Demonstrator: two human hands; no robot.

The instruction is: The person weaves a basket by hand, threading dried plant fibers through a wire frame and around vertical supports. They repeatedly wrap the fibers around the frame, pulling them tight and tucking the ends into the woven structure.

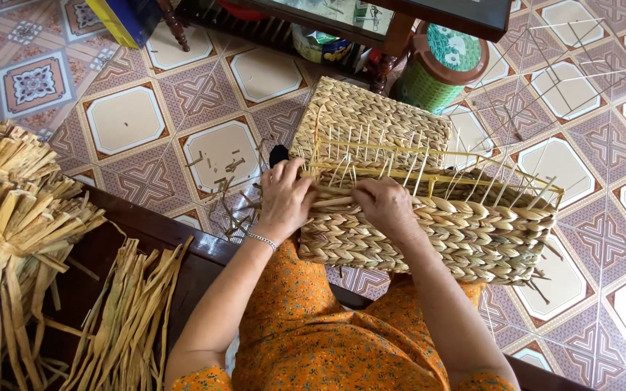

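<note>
A half-woven basket (429,217) of dried straw-coloured fibre is kept on the lap, tipped on its side, so that the unfinished upper edge is turned toward the hands. The woven rows are already closed on the lower wall, while thin yellow frame wires (429,170) stand bare above them, so the weaving edge lies where both hands meet.

The left hand (284,199) is laid on the near corner of the basket; its fingers are curled together over the braid, probably to keep the last row tight. The right hand (385,206) is pressed on the same row just beside it, fingers bent down onto a strand; whether the strand is really pinched cannot be told.

Bundles of dried fibre (16,224) are placed on the dark bench (146,232) at the left, near enough to be taken easily. Short cut scraps (230,195) are scattered on the patterned tile floor (124,119) below.
</note>
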